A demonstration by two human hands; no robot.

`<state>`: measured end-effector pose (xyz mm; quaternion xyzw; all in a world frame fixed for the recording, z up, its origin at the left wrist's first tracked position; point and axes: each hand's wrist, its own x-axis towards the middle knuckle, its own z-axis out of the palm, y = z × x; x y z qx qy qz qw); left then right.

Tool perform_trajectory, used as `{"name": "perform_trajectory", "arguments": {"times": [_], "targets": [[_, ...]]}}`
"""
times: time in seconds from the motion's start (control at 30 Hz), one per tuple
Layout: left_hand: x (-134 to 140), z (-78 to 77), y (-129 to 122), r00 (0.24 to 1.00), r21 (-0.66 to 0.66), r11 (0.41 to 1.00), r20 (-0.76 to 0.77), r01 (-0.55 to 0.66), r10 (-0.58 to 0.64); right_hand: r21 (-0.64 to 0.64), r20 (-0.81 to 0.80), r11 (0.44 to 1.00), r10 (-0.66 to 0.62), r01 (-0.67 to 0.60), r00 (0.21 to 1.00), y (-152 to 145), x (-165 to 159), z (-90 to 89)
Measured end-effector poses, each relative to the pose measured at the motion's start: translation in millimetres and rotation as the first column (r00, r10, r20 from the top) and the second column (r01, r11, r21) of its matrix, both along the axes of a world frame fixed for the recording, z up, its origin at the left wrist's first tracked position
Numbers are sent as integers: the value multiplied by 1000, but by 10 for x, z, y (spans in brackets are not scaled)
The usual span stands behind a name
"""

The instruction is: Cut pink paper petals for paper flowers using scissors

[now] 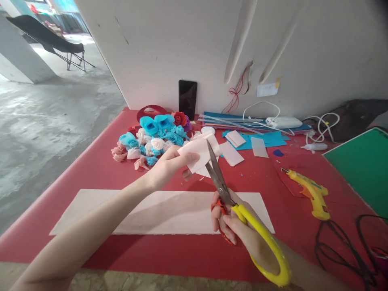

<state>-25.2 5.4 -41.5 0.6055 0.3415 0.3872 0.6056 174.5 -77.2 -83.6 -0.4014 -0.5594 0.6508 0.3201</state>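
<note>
My left hand [176,161] pinches a folded piece of pale pink paper [200,151] above the table, thumb on top. In my right hand [233,220] is a pair of scissors [221,188] with one yellow and one red handle. Their blades are parted, and the tips are at the right edge of the pink paper; whether they are cutting into it I cannot tell. Beneath my hands a long strip of pale pink paper [182,218] lies flat on the red table. More pale pink pieces [232,153] lie just beyond the blades.
Blue, white, pink and red paper flowers [157,143] are heaped at the back left. A black phone [187,99] leans on the white wall. To the right lie a yellow glue gun [312,194], black cable [339,246], blue paper [266,139] and a green board [363,169].
</note>
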Motion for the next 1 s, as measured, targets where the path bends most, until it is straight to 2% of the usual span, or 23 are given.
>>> {"name": "perform_trajectory", "arguments": {"times": [0.1,0.27,0.6,0.87,1.0], "targets": [[20,-6,-6,999,-7,999,33,33,-33,2,-4,1000,5,-5,1000,4,1,-3],[50,8,-22,995,-59,994,51,93,-90,-65,-16,997,-49,48,999,23,-26,54],[103,-6,-69,992,-110,987,60,116,-110,-58,-103,996,-68,63,992,5,-57,27],[111,-8,-102,989,-146,978,25,146,-144,-68,-56,994,-85,82,995,17,-34,-29],[121,3,-122,987,-142,977,22,161,-160,-71,-31,991,-117,114,993,14,-65,19]]}}
